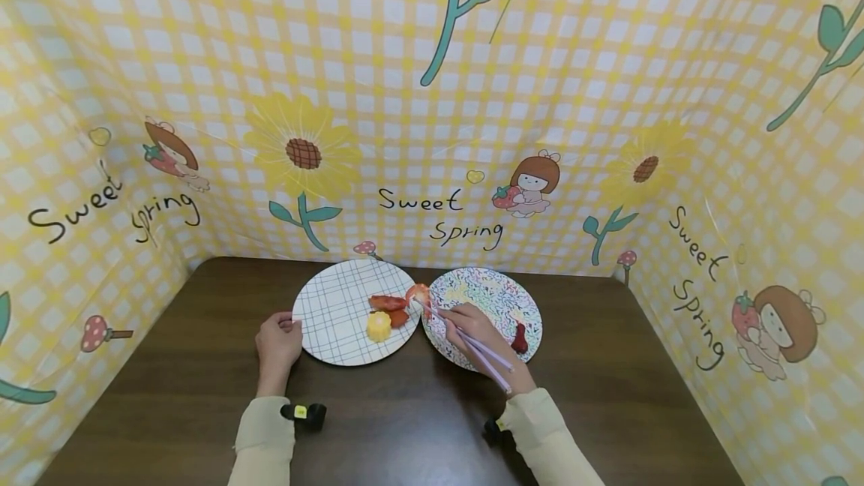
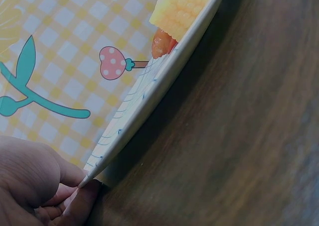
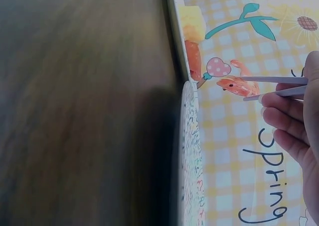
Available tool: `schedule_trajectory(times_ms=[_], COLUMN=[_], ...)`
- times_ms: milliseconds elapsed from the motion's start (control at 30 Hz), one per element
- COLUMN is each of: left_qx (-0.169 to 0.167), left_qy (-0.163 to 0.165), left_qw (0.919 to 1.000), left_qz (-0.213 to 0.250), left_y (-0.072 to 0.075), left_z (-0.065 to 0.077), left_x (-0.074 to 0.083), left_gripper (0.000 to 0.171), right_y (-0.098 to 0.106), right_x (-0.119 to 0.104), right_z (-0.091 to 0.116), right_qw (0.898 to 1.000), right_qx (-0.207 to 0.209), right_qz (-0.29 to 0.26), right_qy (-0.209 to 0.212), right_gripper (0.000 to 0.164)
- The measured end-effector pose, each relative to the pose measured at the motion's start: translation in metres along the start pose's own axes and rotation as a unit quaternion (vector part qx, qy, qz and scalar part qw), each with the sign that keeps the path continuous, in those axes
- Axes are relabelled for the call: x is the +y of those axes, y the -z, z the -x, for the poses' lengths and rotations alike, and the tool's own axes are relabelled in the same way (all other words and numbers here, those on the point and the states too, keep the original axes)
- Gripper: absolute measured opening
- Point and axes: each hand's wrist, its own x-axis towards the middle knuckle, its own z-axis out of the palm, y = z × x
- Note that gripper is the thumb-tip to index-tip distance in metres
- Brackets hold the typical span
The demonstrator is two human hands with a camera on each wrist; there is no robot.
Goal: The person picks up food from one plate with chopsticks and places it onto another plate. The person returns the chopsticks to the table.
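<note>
On the left, my left hand (image 1: pixel 278 342) pinches the rim of a white plate with blue grid lines (image 1: pixel 331 321), thumb above and fingers below in the left wrist view. My right hand (image 1: pixel 481 330) holds a pair of lilac chopsticks (image 1: pixel 487 360). Between their tips is an orange shrimp (image 3: pixel 241 85), raised above the place where the two plates meet. The gridded plate bears a yellow corn piece (image 2: pixel 180 12), a long reddish piece (image 1: pixel 388 303) and an orange-brown piece (image 1: pixel 399 318). Partly under my right hand lies the speckled plate (image 1: pixel 445 283).
A dark red food piece (image 1: pixel 520 337) lies at the speckled plate's right side. Both plates stand side by side toward the back of the brown wooden table (image 1: pixel 378 426). A yellow checked cloth (image 1: pixel 378 126) hangs behind and along both sides.
</note>
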Motion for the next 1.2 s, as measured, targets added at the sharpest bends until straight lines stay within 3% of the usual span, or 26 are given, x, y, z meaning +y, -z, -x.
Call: schedule_trajectory(times_ms=[500,800,1200], left_qx=[0.001,-0.007,-0.002], left_qy=[0.007,0.019,0.011], left_qw=[1.0,0.9998,0.9999], left_qz=[-0.005,0.001,-0.001], left_y=[0.001,-0.002,-0.001], left_z=[0.001,-0.001,-0.002], left_x=[-0.001,-0.001,-0.001], left_gripper=[0.035,0.037,0.036], right_y=[-0.014,-0.015,-0.038], right_x=[-0.016,-0.032,-0.034], right_z=[-0.027,-0.04,-0.044], right_qw=[0.999,0.999,0.999], right_qx=[0.005,-0.037,-0.03], right_qz=[-0.031,-0.031,-0.006], right_qy=[0.019,-0.019,0.042], right_gripper=[0.024,0.024,0.022])
